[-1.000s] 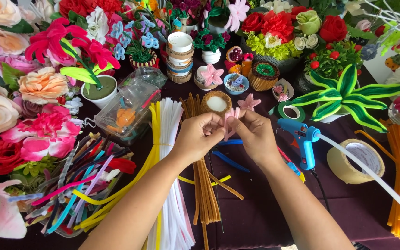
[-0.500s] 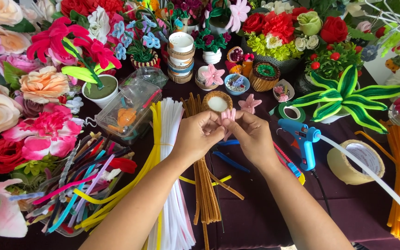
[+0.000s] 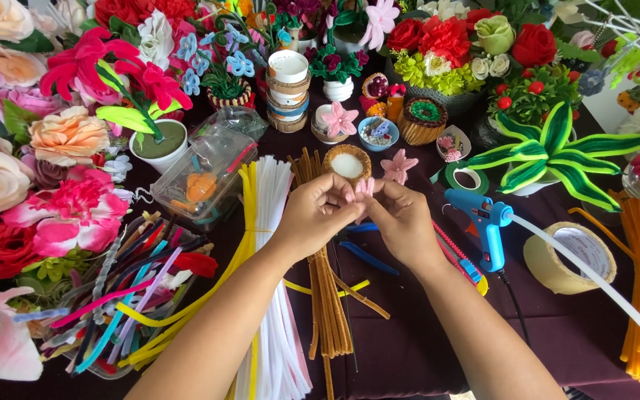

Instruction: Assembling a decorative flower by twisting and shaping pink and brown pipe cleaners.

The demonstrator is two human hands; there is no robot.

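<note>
The small pink pipe-cleaner flower [image 3: 364,187] sits pinched between our two hands in the head view, only its petal tips showing above the fingertips. Our left hand [image 3: 318,215] is closed on its near-left side, thumb and forefingers clamped on it, and our right hand [image 3: 401,218] is closed on the other side in the same pinch, so the hands meet knuckle to knuckle over the dark-clothed bench [image 3: 409,333]. Just beyond the hands stand a small wicker cup with a white inside [image 3: 347,164] and a finished pink flower [image 3: 398,166]; under the left wrist lie the brown pipe-cleaner bundle [image 3: 327,296] and, further left, the white bundle [image 3: 275,222] and yellow strands [image 3: 244,215]. To the right of the right hand rests a blue glue gun [image 3: 483,222], with a roll of tape [image 3: 566,258] beyond it. To shape the petals well, we judge it best to keep the grip near the flower's centre, bend with the fingertips only, and hold the piece clear of the glue gun's nozzle.
</note>
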